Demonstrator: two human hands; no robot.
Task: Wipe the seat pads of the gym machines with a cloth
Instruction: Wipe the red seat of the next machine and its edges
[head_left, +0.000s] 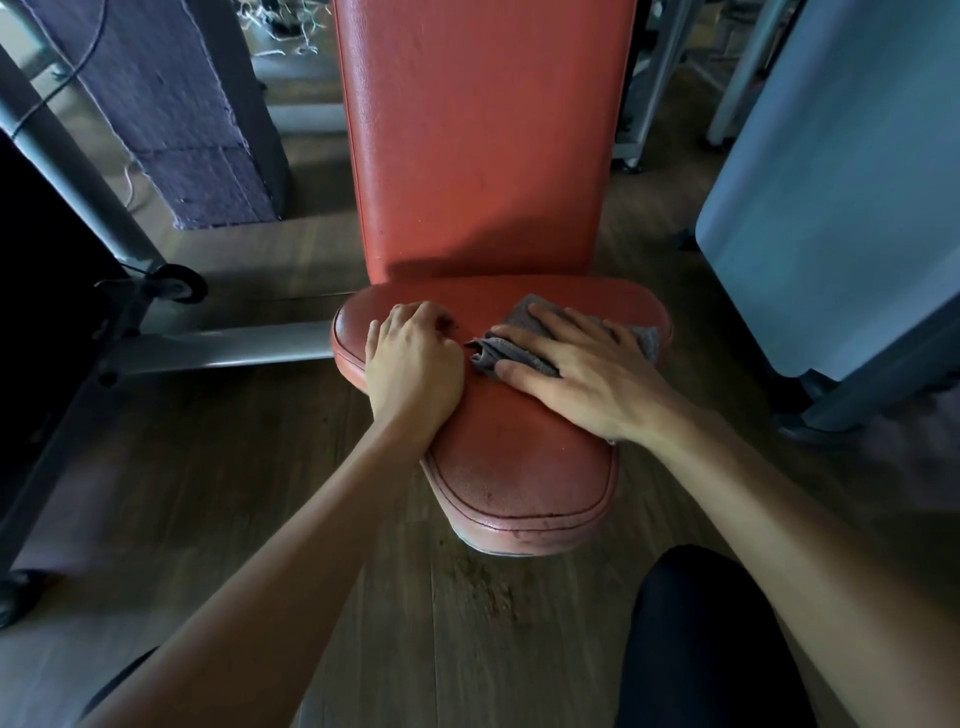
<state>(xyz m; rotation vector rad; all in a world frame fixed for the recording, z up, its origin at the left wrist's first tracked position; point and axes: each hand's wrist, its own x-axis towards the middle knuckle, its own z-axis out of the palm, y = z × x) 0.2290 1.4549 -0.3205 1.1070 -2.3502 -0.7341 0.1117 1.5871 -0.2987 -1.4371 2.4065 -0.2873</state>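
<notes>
A red padded seat (519, 467) of a gym machine lies in the middle, with its upright red back pad (483, 135) behind it. A grey cloth (511, 351) is spread on the rear part of the seat. My right hand (576, 369) lies flat on the cloth, fingers spread, pressing it onto the pad. My left hand (413, 358) rests on the seat's left side with its fingers curled, beside the cloth and holding nothing.
A grey steel frame bar (223, 348) with a black knob (176, 283) runs out to the left. A pale blue machine cover (831, 208) stands at the right. A dark pillar (182, 104) stands at the back left. Wooden floor (415, 623) surrounds the seat; my dark-clad knee (701, 639) is at the bottom.
</notes>
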